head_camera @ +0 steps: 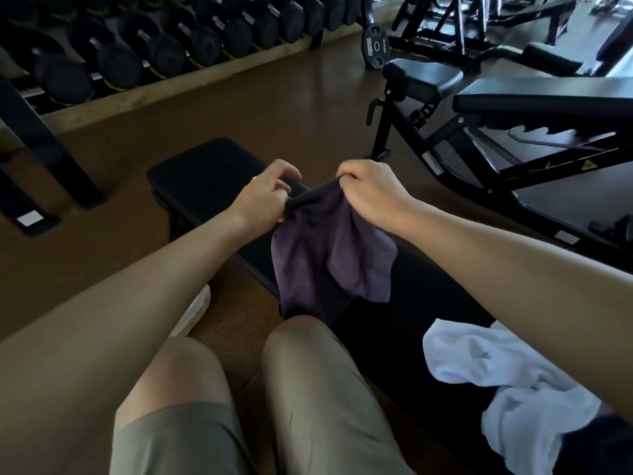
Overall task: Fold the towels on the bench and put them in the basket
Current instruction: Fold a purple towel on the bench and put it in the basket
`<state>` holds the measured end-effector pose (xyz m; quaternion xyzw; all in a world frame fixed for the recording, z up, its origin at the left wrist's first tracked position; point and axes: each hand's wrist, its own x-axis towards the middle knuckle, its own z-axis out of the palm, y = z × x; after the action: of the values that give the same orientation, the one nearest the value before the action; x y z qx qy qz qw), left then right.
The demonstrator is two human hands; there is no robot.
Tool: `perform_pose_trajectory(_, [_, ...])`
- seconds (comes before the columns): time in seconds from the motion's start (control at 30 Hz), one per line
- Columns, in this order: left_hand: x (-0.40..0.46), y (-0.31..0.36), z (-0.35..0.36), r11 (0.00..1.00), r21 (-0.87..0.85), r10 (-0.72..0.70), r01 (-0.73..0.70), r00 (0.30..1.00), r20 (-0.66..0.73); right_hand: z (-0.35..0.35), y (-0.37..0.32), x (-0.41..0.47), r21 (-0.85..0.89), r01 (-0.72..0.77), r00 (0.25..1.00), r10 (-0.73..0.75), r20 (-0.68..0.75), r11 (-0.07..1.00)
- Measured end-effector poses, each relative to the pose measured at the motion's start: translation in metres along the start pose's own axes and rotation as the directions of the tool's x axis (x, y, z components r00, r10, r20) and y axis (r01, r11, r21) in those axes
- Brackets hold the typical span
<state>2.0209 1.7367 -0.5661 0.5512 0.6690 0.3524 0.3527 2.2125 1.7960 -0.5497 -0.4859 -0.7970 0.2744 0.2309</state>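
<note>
A dark purple towel (329, 255) hangs crumpled in the air above the black bench (212, 186), just beyond the knees. The right hand (370, 193) pinches its upper edge at one o'clock; the left hand (263, 197), at eleven o'clock, grips the edge with lower fingers while thumb and forefinger stay loosely spread. White towels (496, 378) lie heaped on the bench at four o'clock.

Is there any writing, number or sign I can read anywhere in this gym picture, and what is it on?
"10KG": on the black weight plate leaning by the dumbbell rack; its other lettering is too blurred to read.
Yellow triangular warning sign: on the adjustable bench frame; symbol too small to read.
White stickers on the bench frames: too blurred to read.
Towels: no visible text.
</note>
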Motion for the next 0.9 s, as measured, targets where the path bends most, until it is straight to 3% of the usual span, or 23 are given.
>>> perform_pose_trajectory(0.07, [-0.002,0.005,-0.001,0.997,0.061,0.032,-0.042,0.987,0.157,-0.003,0.000,0.001,0.019,0.003,0.998,-0.002,-0.055,1.000])
perform_pose_trajectory(0.2, [-0.011,0.016,0.000,0.996,-0.065,-0.035,0.065,0.922,0.385,-0.008,-0.001,0.005,0.019,0.006,0.985,-0.002,-0.172,1.000])
perform_pose_trajectory(0.27, [-0.014,0.015,-0.003,0.993,0.115,-0.028,-0.021,0.916,0.401,-0.014,0.003,0.008,-0.060,-0.020,0.971,0.005,-0.237,0.998])
perform_pose_trajectory(0.33, [-0.016,0.008,-0.007,0.906,0.388,0.014,-0.171,0.927,0.375,-0.022,0.012,0.011,-0.221,-0.085,0.975,0.035,-0.220,0.972])
perform_pose_trajectory(0.4, [-0.016,-0.002,-0.010,0.795,0.548,0.082,-0.261,0.941,0.329,-0.030,0.025,0.011,-0.464,-0.152,0.988,0.137,-0.066,0.873])
perform_pose_trajectory(0.47, [-0.016,-0.006,-0.010,0.792,0.539,0.172,-0.285,0.953,0.250,-0.031,0.031,0.002,-0.539,-0.139,0.943,0.276,0.184,0.831])
perform_pose_trajectory(0.53, [-0.015,-0.003,-0.008,0.793,0.509,0.269,-0.334,0.943,0.199,-0.023,0.027,-0.009,-0.305,-0.180,0.851,0.304,0.429,0.935])
perform_pose_trajectory(0.6, [-0.014,0.006,-0.003,0.752,0.530,0.333,-0.391,0.920,0.207,-0.004,0.021,-0.018,-0.041,-0.210,0.843,0.202,0.499,0.977])
perform_pose_trajectory(0.67, [-0.014,0.012,0.002,0.688,0.582,0.390,-0.433,0.897,0.208,0.014,0.021,-0.019,0.039,-0.114,0.912,0.089,0.400,0.993])
perform_pose_trajectory(0.77, [-0.013,0.014,0.001,0.570,0.694,0.432,-0.439,0.879,0.201,0.016,0.020,-0.021,-0.008,-0.005,0.960,0.007,0.278,1.000])
perform_pose_trajectory(0.9, [-0.016,-0.007,-0.011,0.569,0.727,0.291,-0.384,0.921,0.259,0.000,0.021,-0.018,-0.096,0.195,0.980,-0.190,0.060,0.976])
